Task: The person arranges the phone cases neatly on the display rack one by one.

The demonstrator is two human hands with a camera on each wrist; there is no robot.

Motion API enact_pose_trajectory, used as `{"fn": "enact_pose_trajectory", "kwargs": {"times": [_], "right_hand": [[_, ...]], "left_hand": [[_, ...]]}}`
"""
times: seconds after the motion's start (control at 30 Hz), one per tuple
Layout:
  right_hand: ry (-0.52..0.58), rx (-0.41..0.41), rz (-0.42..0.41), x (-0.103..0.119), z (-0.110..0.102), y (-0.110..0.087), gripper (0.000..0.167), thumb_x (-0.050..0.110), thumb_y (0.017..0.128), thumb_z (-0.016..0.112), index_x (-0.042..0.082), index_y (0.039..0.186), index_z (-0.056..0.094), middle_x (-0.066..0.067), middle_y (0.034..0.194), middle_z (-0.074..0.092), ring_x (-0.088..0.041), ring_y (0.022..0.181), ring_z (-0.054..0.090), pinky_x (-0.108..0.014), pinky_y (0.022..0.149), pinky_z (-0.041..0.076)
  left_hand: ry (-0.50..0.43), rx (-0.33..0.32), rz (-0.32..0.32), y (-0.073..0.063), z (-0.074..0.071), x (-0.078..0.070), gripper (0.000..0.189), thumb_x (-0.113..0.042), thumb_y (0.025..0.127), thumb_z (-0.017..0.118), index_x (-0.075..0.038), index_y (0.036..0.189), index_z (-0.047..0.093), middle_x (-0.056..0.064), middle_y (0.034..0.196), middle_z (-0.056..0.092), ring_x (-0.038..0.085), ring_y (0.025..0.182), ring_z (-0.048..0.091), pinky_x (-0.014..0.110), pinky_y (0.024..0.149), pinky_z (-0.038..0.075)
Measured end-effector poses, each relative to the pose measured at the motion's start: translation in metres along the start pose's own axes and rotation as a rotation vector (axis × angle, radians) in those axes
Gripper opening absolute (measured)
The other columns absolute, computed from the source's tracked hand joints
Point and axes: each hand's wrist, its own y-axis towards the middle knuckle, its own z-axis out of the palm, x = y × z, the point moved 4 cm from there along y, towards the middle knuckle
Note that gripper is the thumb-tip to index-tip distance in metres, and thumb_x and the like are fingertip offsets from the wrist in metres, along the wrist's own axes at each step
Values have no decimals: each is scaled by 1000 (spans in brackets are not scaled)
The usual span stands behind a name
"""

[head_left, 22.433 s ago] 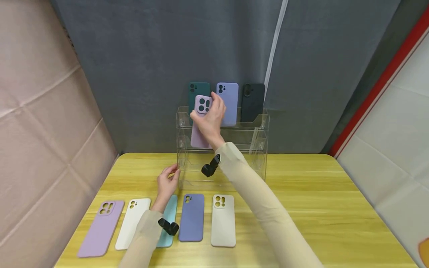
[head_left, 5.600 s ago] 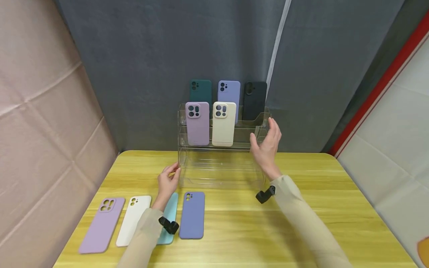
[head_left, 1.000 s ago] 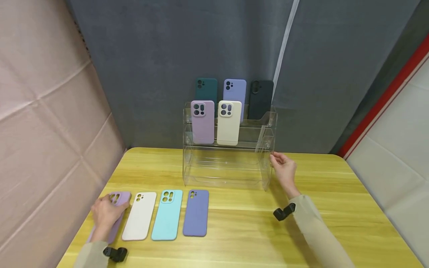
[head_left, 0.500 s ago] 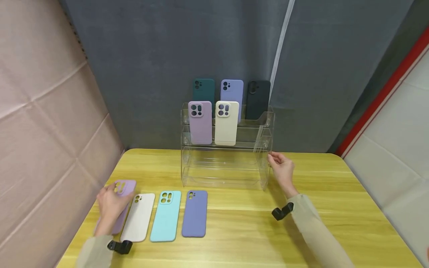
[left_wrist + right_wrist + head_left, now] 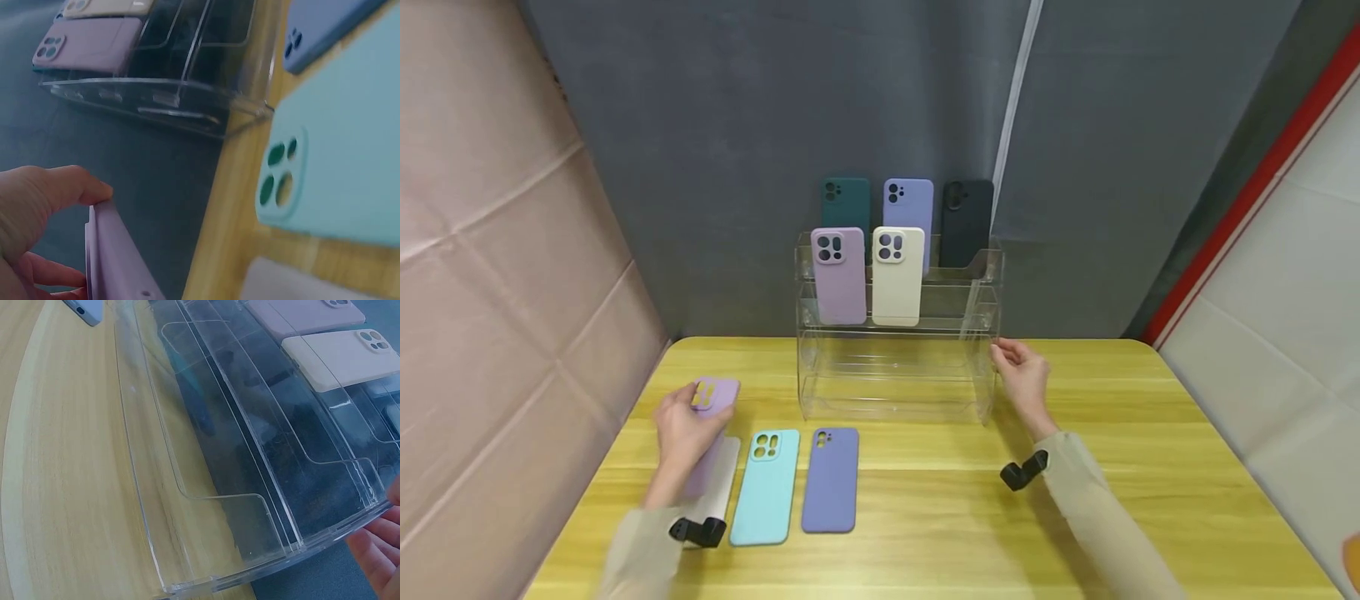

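L hand pinches lilac case

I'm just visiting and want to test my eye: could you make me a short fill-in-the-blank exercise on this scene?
1. The clear rack holds ____ phone cases in all.
2. The held case in the left hand is ____ in colour.
3. In the head view, the turquoise case lies to the ____ of the blue-purple case on the table.

Missing words: five; light purple; left.
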Motion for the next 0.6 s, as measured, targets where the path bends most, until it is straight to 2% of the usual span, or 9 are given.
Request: {"fn": "enact_pose_trajectory", "kwargs": {"times": [0.13, 0.17, 0.37, 0.4, 0.6], "right_hand": [[11, 2, -1, -1, -1, 0, 18, 2, 87, 63, -12, 98, 67, -29, 91, 66, 11, 66, 57, -6, 55, 48], [13, 6, -11, 5, -2, -1, 18, 1, 87, 63, -14, 97, 66, -30, 90, 66, 9, 66, 58, -6, 55, 48], [-4, 11, -17, 6, -1, -2, 19, 2, 87, 63, -13, 98, 66, -29, 90, 66, 11, 65, 56, -7, 55, 49], [-7, 8, -11, 0, 0, 0, 19, 3, 87, 64, -11, 99, 67, -28, 91, 66, 12, 65, 55, -7, 55, 49], [-6, 2, 6, 0, 0, 0, 18, 3, 86, 65, -11, 98, 68, -28, 91, 67, 9, 66, 57, -8, 55, 49]], "left_hand": [[-34, 21, 33, 1, 6, -19, 68, -14, 69, 75, 16, 124, 48, 36, 123, 46, 49, 113, 40, 55, 95, 33], [-41, 34, 35, 1, 7, -24, 69, -15, 70, 75, 15, 126, 48, 36, 124, 45, 49, 114, 39, 55, 96, 33], [-86, 79, 62, 6, 16, -57, 73, -21, 72, 76, 12, 130, 45, 32, 130, 41, 46, 118, 36, 53, 94, 35], [-95, 80, 72, 7, 18, -62, 74, -21, 72, 76, 12, 130, 45, 31, 129, 42, 45, 116, 37, 53, 93, 36], [-154, 101, 119, 12, 27, -97, 76, -21, 72, 76, 12, 132, 43, 29, 128, 42, 42, 115, 38, 50, 90, 41]]}}
